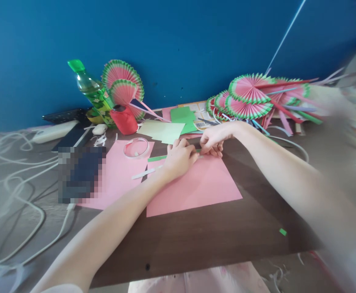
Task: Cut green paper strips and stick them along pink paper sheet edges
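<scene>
A pink sheet [193,187] lies on the dark table, with a green strip [157,158] along its far edge. My left hand [180,158] rests over the strip, its fingers bent and gathered on the far edge. Just right of it, my right hand [212,140] is closed at the same edge, fingertips pinched down near the strip's right end; what they hold is too small to make out. A narrow white strip [145,173] lies partly on the sheet beside my left wrist. To the left, a roll of clear tape [136,147] sits on another pink sheet [116,175].
Behind are green papers [182,116], a red object [125,120] and a green bottle [94,91]. Folded pink-green fans [251,89] pile at the back right. White cables [40,203] and a pixelated dark object [81,175] are on the left. A green scrap [283,232] lies front right.
</scene>
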The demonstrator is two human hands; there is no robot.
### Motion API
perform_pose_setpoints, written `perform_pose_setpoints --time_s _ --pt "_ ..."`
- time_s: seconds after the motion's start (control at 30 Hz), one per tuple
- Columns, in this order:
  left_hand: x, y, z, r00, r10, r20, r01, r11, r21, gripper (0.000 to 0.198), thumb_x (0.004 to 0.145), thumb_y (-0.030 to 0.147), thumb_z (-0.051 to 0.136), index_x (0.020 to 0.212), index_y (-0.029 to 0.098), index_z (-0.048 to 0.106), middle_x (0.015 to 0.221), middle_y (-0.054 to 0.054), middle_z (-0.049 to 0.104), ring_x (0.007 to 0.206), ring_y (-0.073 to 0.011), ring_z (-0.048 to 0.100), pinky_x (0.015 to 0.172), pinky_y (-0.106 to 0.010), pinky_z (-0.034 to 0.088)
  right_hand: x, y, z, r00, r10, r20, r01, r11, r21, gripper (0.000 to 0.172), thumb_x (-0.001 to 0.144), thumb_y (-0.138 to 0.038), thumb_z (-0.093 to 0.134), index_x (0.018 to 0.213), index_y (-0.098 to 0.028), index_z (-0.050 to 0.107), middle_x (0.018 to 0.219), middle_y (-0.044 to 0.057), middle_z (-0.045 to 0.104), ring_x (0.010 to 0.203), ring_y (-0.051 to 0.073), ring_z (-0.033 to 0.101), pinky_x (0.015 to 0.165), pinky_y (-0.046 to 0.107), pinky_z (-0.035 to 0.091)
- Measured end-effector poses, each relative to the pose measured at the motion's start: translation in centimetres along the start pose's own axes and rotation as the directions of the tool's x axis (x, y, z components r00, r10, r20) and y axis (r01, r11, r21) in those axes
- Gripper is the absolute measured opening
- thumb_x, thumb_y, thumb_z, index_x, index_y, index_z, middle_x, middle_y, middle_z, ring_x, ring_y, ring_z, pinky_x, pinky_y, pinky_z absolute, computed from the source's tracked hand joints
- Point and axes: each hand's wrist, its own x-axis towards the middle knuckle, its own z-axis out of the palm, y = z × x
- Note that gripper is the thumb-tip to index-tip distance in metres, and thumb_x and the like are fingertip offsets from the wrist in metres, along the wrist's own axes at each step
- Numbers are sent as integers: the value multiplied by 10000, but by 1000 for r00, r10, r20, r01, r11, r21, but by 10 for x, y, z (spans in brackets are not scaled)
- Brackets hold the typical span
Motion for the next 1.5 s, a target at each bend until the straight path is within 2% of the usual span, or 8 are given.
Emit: perform_pose_setpoints --time_s 0.3,0.57,0.73,1.1,1.33,1.5 --pt "2 -2 -1 1000 -21 19 22 999 -36 261 845 337 394 855 200 617 1038 -77 510 1047 -254 410 911 -444 325 1 -10 5 997 57 -59 -65 988 -141 417 610 -559 657 639 -161 535 555 17 627 608 171 637 565 265 458" --pt "3 -3 -13 990 -78 120 87 994 -64 234 800 285 400 783 214 623 1016 -58 499 1051 -255 395 952 -453 291 2 -16 7 990 113 -90 -129 972 -197 407 594 -553 674 664 -171 550 546 14 620 602 178 634 550 276 467" --pt "3 -3 -14 985 -102 141 112 992 -63 231 788 312 422 783 210 630 1013 -70 493 1059 -270 391 945 -458 288 1 -17 8 987 123 -105 -143 968 -206 407 578 -547 689 688 -175 565 575 19 627 600 174 631 531 266 454" --pt "1 5 -7 974 -207 87 211 977 -39 197 770 299 446 725 184 600 982 -101 511 1055 -302 394 885 -469 318 2 -18 8 987 123 -107 -143 967 -211 394 575 -530 691 603 -176 520 568 7 607 563 146 602 515 252 429" --pt "2 -5 -9 977 -188 96 193 980 -46 168 749 324 483 712 187 573 981 -89 500 1050 -291 404 894 -462 318 1 -17 8 987 117 -109 -137 971 -194 382 585 -508 686 597 -172 503 564 5 599 517 117 574 515 241 422" --pt "2 -14 -13 978 -172 120 179 982 -53 151 731 343 523 753 196 549 950 -66 507 1024 -273 426 890 -443 337 0 -13 7 993 84 -87 -97 983 -158 366 616 -491 663 601 -166 497 558 7 606 547 132 602 529 234 412"
